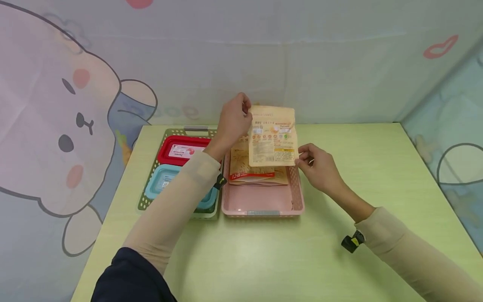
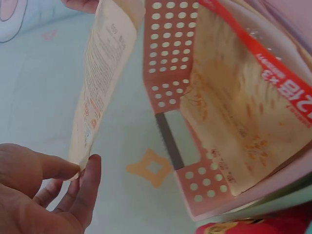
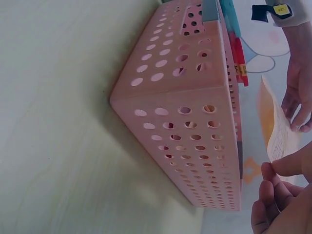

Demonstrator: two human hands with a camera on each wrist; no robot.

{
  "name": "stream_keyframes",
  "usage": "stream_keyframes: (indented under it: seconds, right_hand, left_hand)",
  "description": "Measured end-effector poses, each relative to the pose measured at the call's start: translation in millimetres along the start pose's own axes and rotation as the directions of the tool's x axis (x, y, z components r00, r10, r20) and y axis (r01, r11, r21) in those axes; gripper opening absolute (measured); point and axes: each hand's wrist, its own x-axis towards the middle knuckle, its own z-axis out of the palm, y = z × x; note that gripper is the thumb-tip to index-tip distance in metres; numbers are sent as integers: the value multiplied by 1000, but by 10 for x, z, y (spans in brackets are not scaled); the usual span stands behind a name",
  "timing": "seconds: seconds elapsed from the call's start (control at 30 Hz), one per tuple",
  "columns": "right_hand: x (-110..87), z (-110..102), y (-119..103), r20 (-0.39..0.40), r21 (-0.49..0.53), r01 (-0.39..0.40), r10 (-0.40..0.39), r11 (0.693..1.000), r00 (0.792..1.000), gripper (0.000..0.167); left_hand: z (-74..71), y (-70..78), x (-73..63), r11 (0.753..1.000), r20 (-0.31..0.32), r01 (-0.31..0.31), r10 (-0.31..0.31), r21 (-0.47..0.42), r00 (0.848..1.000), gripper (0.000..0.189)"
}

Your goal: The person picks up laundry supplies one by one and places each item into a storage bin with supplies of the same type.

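Observation:
A beige printed food pouch (image 1: 273,136) is held up above the pink basket (image 1: 264,201), its text side facing the head camera. My left hand (image 1: 235,121) pinches its upper left corner between thumb and fingers; the left wrist view shows the pouch (image 2: 105,73) nearly edge-on. At the lower right corner, my right hand (image 1: 317,167) pinches the pouch edge between thumb and forefinger, as the right wrist view also shows. Inside the basket lies another tan pouch (image 2: 234,112) with a red band, partly hidden under the held one in the head view.
Left of the pink basket, touching or nearly so, stands a green basket (image 1: 141,203) holding a red-lidded box (image 1: 166,153) and blue-lidded boxes (image 1: 158,180), partly behind the left arm. A pale green table (image 1: 358,167) carries both baskets. A printed cloth wall (image 1: 320,75) rises behind.

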Motion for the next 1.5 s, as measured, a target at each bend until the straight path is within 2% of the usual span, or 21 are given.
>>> stream_keyframes:
  seconds: [0.1,0.23,0.33,0.5,0.7,0.8,0.9,1.0,1.2,1.5]
  right_hand:
    - [-19,26,10,21,-7,0,0,1000,1000,32]
    - [-32,74,40,34,-24,17,-16,1000,999,44]
    - [-35,107,57,43,-46,21,-19,999,999,51]
    - [-36,144,64,61,-92,33,-27,995,998,55]
    - [-49,168,73,72,-116,50,-42,992,997,50]
    - [-50,171,72,86,-143,72,-61,987,994,47]
    - [-45,177,65,102,-204,129,-110,970,989,40]
    - [-44,188,54,111,-273,204,-179,940,978,30]
    - [-52,208,40,118,-327,264,-238,907,964,20]
    - [-30,240,45,123,-341,276,-249,899,961,17]
  left_hand:
    - [36,-65,-7,999,58,14,-16,37,998,10]
    - [87,-131,-20,994,130,53,-66,99,989,18]
    - [120,-156,-40,988,160,81,-101,129,982,24]
    - [179,-163,-80,983,182,130,-152,128,972,36]
    - [258,-157,-120,978,207,173,-195,119,959,43]
    - [279,-146,-131,972,224,189,-217,141,950,43]
    - [290,-134,-131,966,240,193,-231,172,943,42]
    - [288,-120,-123,959,264,189,-242,210,934,41]
    - [266,-107,-88,948,314,209,-280,241,907,48]
    - [294,-141,-67,934,422,187,-309,305,853,66]
